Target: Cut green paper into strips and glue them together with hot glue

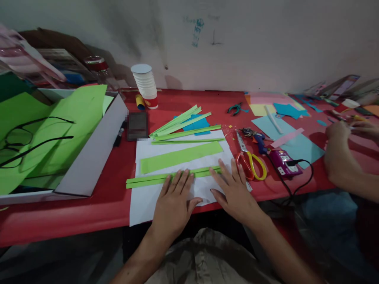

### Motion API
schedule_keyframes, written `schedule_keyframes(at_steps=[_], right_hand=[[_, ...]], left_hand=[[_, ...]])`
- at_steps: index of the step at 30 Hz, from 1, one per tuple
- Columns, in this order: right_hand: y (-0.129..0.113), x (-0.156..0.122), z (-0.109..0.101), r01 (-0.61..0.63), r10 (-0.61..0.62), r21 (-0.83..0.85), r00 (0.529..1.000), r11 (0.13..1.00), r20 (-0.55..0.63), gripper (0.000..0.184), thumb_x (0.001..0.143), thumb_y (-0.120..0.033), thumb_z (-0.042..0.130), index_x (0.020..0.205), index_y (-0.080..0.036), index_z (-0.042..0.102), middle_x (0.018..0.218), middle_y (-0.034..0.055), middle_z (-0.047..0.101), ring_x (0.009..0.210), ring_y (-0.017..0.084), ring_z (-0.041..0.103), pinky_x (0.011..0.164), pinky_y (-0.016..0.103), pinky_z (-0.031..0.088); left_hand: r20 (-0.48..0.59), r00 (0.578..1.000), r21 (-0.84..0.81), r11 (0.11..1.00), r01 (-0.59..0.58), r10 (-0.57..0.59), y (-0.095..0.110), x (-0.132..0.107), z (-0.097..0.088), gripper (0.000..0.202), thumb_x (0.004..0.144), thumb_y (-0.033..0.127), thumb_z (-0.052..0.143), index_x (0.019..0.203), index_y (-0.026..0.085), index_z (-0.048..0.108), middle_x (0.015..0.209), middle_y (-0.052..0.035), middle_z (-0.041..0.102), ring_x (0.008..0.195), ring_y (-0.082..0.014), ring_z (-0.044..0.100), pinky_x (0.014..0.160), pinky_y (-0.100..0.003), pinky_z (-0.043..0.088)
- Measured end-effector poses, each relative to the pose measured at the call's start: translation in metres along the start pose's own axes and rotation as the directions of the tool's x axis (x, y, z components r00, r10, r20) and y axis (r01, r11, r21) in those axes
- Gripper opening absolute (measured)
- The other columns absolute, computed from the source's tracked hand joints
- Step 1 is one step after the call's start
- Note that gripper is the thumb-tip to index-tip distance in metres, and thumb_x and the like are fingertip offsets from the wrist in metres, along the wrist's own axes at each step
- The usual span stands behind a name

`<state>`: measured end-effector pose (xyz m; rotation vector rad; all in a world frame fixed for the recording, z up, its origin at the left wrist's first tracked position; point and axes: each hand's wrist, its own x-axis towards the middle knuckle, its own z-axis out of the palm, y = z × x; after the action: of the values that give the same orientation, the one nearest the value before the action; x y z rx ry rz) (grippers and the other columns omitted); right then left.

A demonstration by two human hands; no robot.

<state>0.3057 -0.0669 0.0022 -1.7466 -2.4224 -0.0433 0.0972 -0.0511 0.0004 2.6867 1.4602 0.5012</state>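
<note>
Both palms down here, and the left hand (173,209) lies flat, its four fingers side by side, thumb stuck out toward the other hand. The right hand (237,195) is flat too, fingers spread wider, and neither hand grips anything. Under those fingertips – there's the narrow green strip (145,181), a line running along its length, its free end reaching out well past the left fingers. It lies across white paper (143,207), which also sits beneath the hands.

Just ahead of the fingertips, a broader green strip (182,157) lies flat and slightly slanted. Farther beyond it, a fan of thin green strips (180,124) overlaps a piece of blue paper (197,123).

Over to the right, just beside the outer fingers of the right hand, the scissors (246,151) rest with red and yellow handles nearest. Past them come a blue glue gun (260,144) and a purple box (286,162) with a black cable plugged in – and well off to the right of the fingers, another person's hands (339,132) are in view. Far left of the fingers, eyeglasses (20,136) rest on green sheets (65,130) in a white box (97,154).
</note>
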Motion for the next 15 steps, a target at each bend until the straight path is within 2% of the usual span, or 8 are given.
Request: schedule_keyframes(at_steps=[3, 7, 12, 15], right_hand=[[-0.005, 0.002, -0.002, 0.057, -0.058, 0.032, 0.997, 0.998, 0.044, 0.056, 0.094, -0.041, 0.042, 0.145, -0.021, 0.031, 0.152, 0.0069, 0.029, 0.143, 0.028, 0.017, 0.113, 0.057, 0.017], [-0.005, 0.004, 0.000, 0.039, -0.043, 0.060, 0.997, 0.997, 0.060, 0.046, 0.097, -0.035, 0.037, 0.141, -0.021, 0.039, 0.144, 0.0065, 0.044, 0.136, 0.023, 0.036, 0.113, 0.054, 0.021], [-0.003, 0.004, 0.002, 0.006, -0.009, 0.072, 0.999, 0.997, 0.043, 0.042, 0.098, -0.031, 0.034, 0.139, -0.021, 0.043, 0.143, 0.0051, 0.045, 0.135, 0.021, 0.037, 0.114, 0.051, 0.019], [-0.005, 0.004, 0.001, -0.012, 0.009, 0.078, 0.999, 0.997, 0.043, 0.042, 0.098, -0.029, 0.034, 0.139, -0.021, 0.043, 0.143, 0.0039, 0.045, 0.135, 0.020, 0.037, 0.114, 0.051, 0.018]], left_hand=[[0.013, 0.999, -0.005, 0.999, 0.043, -0.042, 0.001, -0.006, 0.002, 0.054, 0.090, 0.044, 0.045, 0.136, 0.015, 0.046, 0.143, -0.0113, 0.045, 0.134, -0.0277, 0.040, 0.111, -0.048, 0.031], [0.032, 0.999, 0.009, 0.999, 0.033, -0.034, -0.005, -0.018, -0.004, 0.048, 0.092, 0.039, 0.044, 0.136, 0.019, 0.047, 0.143, -0.0092, 0.045, 0.133, -0.0255, 0.042, 0.109, -0.047, 0.034], [0.048, 0.998, 0.052, 0.998, 0.035, -0.038, -0.025, -0.032, -0.009, 0.048, 0.092, 0.034, 0.046, 0.137, 0.020, 0.045, 0.144, -0.0076, 0.046, 0.132, -0.0237, 0.043, 0.107, -0.044, 0.038], [-0.012, 0.993, 0.057, 0.991, 0.121, -0.120, -0.051, -0.047, -0.015, 0.049, 0.092, 0.034, 0.043, 0.138, 0.017, 0.042, 0.138, -0.0103, 0.053, 0.128, -0.0245, 0.048, 0.104, -0.044, 0.042]])
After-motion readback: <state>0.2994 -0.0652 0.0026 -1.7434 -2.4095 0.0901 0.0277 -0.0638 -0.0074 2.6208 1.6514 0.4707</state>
